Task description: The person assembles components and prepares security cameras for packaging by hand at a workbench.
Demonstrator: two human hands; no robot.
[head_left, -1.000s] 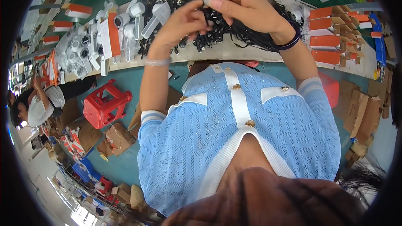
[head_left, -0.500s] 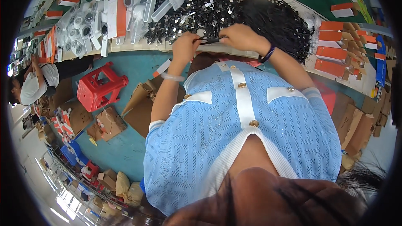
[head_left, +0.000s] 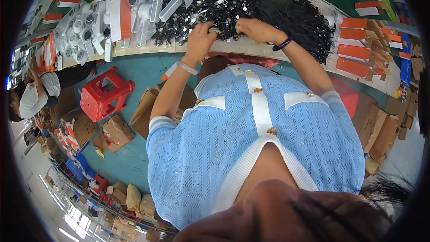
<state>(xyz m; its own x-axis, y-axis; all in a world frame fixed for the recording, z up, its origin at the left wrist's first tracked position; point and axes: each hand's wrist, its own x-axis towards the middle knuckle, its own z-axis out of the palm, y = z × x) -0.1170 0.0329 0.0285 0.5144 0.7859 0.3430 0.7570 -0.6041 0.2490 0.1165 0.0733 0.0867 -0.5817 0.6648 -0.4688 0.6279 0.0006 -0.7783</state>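
A tangled heap of black cables with pale plugs (head_left: 224,2) spreads over the worktable. My left hand (head_left: 200,41) rests at its near edge, thumb and fingers apart, fingertips at the cables. To its right, my right hand (head_left: 259,31) reaches over the same edge with its fingers bent together at the cables. Whatever lies between those fingers is too small to make out. Beyond my right hand lies a second heap of neater black cables (head_left: 293,22).
White handheld devices in clear bags (head_left: 83,33) crowd the table's left side, beside an orange and white box (head_left: 120,18). Open orange boxes (head_left: 352,51) line the right. On the floor stand a red stool (head_left: 105,94) and cartons (head_left: 117,132). Another person (head_left: 42,89) is at far left.
My hands have moved apart and forward onto the cable heap. The black cable that was stretched between them is no longer held between both hands.
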